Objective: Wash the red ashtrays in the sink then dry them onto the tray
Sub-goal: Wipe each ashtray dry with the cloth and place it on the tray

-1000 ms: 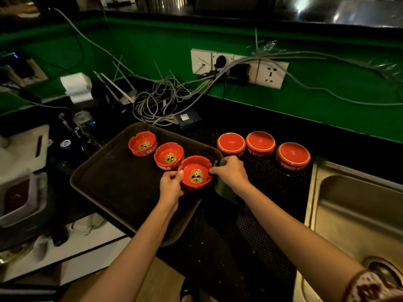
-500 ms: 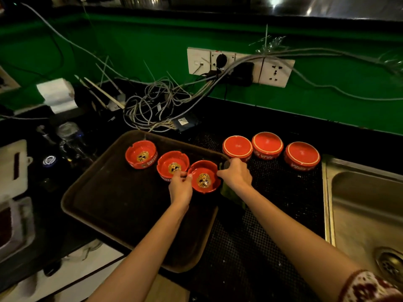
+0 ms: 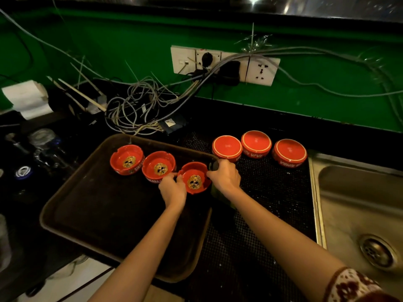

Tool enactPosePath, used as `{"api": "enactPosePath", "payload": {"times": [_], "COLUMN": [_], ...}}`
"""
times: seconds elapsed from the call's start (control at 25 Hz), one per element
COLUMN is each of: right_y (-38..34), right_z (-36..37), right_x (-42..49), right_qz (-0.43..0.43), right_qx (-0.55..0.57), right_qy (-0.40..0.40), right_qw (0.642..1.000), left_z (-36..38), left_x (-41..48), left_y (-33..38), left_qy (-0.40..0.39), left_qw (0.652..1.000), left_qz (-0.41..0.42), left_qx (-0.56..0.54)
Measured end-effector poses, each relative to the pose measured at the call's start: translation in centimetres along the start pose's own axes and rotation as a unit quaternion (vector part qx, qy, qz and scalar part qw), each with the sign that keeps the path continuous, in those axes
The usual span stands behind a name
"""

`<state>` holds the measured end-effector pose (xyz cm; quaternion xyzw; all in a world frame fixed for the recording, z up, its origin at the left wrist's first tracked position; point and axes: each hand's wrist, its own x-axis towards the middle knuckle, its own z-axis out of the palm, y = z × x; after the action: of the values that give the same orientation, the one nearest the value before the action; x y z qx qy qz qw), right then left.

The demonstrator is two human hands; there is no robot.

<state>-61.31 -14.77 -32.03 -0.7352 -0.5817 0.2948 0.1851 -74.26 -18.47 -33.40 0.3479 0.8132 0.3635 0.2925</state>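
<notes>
Three red ashtrays stand upright in a row on the brown tray (image 3: 91,214): one at the back left (image 3: 127,159), one in the middle (image 3: 158,167), and a third (image 3: 194,178) near the tray's right rim. My left hand (image 3: 173,189) grips the third ashtray's left rim. My right hand (image 3: 225,176) touches its right rim and has a green cloth (image 3: 219,194) bunched under the palm. Three more red ashtrays (image 3: 227,147) (image 3: 256,143) (image 3: 289,152) lie upside down on the black mat (image 3: 272,203).
A steel sink (image 3: 353,192) with its drain (image 3: 377,251) lies at the right. A tangle of cables (image 3: 139,107) and wall sockets (image 3: 224,64) sit behind the tray. Glassware (image 3: 43,147) and a paper roll (image 3: 26,97) crowd the left counter.
Both hands carried the third ashtray a little farther onto the tray and set it down beside the middle one. My view has shifted left and closer.
</notes>
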Motion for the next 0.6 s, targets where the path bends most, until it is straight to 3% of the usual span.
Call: {"api": "enactPosePath", "payload": {"times": [0.12, 0.28, 0.48, 0.6], "right_y": [1.5, 5.0, 11.4, 15.1], "right_z": [-0.8, -4.9, -11.2, -15.4], "right_x": [0.2, -0.1, 1.4, 3.4], "right_qz": [0.003, 0.003, 0.083, 0.103], "right_qx": [0.132, 0.234, 0.304, 0.332], "right_qy": [-0.048, -0.055, 0.039, 0.126], "right_qw": [0.990, 0.971, 0.948, 0.929], "left_z": [0.1, 1.4, 8.8, 14.2], "left_x": [-0.9, -3.8, -7.1, -8.3], "left_y": [0.3, 2.2, 8.0, 11.4], "left_qy": [0.033, 0.086, -0.067, -0.160], "left_qw": [0.999, 0.992, 0.970, 0.957], "left_qz": [-0.026, 0.091, 0.231, 0.238], "left_qx": [0.007, 0.017, 0.023, 0.039]}}
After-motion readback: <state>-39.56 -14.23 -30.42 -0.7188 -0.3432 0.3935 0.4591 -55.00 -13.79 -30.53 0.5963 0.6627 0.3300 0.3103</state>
